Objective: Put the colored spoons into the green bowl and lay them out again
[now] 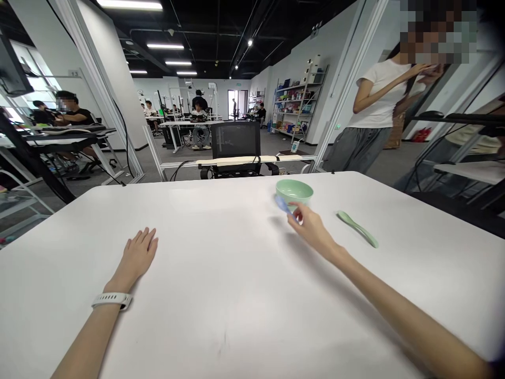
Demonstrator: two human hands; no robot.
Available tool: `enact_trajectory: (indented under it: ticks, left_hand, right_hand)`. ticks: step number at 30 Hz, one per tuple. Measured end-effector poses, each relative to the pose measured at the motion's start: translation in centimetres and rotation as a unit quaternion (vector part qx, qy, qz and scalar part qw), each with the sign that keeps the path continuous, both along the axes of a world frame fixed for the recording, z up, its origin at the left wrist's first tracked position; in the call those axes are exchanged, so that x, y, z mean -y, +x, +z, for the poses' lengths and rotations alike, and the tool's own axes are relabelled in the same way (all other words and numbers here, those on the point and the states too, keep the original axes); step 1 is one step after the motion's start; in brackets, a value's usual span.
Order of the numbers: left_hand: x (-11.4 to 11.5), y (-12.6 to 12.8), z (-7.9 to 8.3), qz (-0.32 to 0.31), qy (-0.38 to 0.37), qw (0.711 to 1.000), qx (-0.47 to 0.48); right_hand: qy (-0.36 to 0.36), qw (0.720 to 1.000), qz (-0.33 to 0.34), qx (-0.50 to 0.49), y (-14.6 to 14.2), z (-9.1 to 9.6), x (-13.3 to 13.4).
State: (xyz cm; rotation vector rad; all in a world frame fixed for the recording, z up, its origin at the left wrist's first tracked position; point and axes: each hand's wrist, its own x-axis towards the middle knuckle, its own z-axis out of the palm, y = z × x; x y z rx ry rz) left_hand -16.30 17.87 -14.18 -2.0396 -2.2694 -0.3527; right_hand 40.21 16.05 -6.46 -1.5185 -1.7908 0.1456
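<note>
Between the fingers of my right hand [310,225] is a blue spoon [283,204], raised over the white table [205,295]. The spoon's head is in front of the left side of a green bowl [294,188]; whether they touch I cannot tell. My fingers hide part of the handle. A green spoon [357,228] lies on the table to the right of the bowl. My left hand [139,252] rests flat on the table at the left, palm down, holding nothing, with a white band on the wrist.
Beyond the table's far edge stands a black office chair [235,141] behind a metal frame bar. At the right a person in a white shirt [384,95] stands beside a frame post. People sit at desks farther back, and a shelf [298,105] holds many things.
</note>
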Motion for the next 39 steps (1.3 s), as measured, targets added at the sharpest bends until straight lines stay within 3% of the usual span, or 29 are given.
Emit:
enact_trajectory:
  ticks: [4, 8, 14, 21, 27, 30, 33, 35, 39]
  left_hand:
    - [0.0, 0.1, 0.1, 0.008, -0.008, 1.000, -0.003]
    - [0.0, 0.4, 0.1, 0.015, -0.005, 1.000, 0.002]
    - [0.3, 0.6, 0.4, 0.010, -0.008, 1.000, 0.016]
    - [0.6, 1.0, 0.9, 0.012, -0.024, 0.999, 0.030]
    - [0.5, 0.8, 0.6, 0.013, -0.013, 0.999, 0.031]
    - [0.4, 0.7, 0.3, 0.012, -0.008, 0.999, 0.028]
    - [0.4, 0.6, 0.1, 0.009, 0.009, 1.000, 0.028]
    - [0.4, 0.6, -0.1, 0.006, 0.018, 0.999, 0.029]
    - [0.4, 0.6, -0.1, 0.006, 0.014, 0.999, 0.030]
  right_hand:
    - [0.004, 0.994, -0.084, 0.071, 3.7, 3.5, -4.8]
    - [-0.064, 0.975, -0.138, 0.160, 5.4, 5.5, -8.8]
    - [-0.138, 0.942, -0.164, 0.257, 5.5, 5.5, -12.0]
    - [-0.156, 0.936, -0.173, 0.263, 5.0, 4.3, -13.1]
    - [-0.144, 0.943, -0.171, 0.247, 5.3, 3.9, -12.4]
    - [-0.078, 0.961, -0.167, 0.204, 6.7, 3.1, -10.9]
    - [0.013, 0.980, -0.155, 0.127, 8.9, 1.3, -8.3]
    - [0.035, 0.984, -0.148, 0.089, 10.2, -0.4, -5.9]
    - [-0.021, 0.990, -0.128, 0.062, 11.7, -3.9, -1.4]
